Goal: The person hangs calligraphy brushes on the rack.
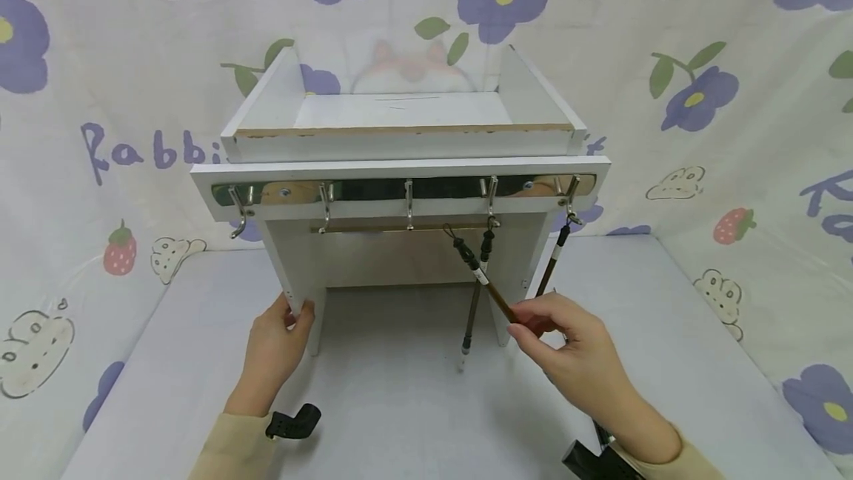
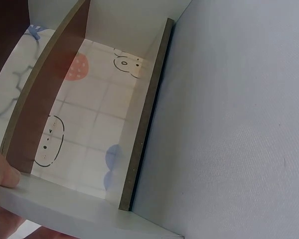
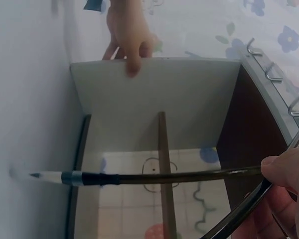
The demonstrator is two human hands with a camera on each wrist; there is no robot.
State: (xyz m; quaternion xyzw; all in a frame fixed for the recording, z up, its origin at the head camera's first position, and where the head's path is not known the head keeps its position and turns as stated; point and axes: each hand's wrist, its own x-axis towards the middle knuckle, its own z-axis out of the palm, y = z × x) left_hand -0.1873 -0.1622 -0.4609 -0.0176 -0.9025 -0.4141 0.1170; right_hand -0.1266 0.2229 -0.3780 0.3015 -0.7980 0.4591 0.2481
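In the head view my right hand (image 1: 566, 347) pinches a brown-handled calligraphy brush (image 1: 496, 296) between thumb and fingertips. The brush slants, its black cord loop pointing up-left, below the hooks and apart from them; its lower end is hidden by the hand. A second brush (image 1: 473, 317) hangs tip down from the fourth hook (image 1: 492, 195), crossing behind the held one. From the rightmost hook (image 1: 571, 195) hangs a third brush (image 1: 552, 264), partly hidden behind my right hand. My left hand (image 1: 273, 350) grips the edge of the white shelf's left side panel (image 1: 283, 258).
Along the white shelf's front runs a shiny metal strip (image 1: 373, 190) with several hooks; the left hook (image 1: 238, 213) and middle hook (image 1: 409, 206) carry nothing. An open tray-like top (image 1: 400, 143) sits above. The white table (image 1: 400, 406) meets a patterned cloth (image 1: 693, 132) behind.
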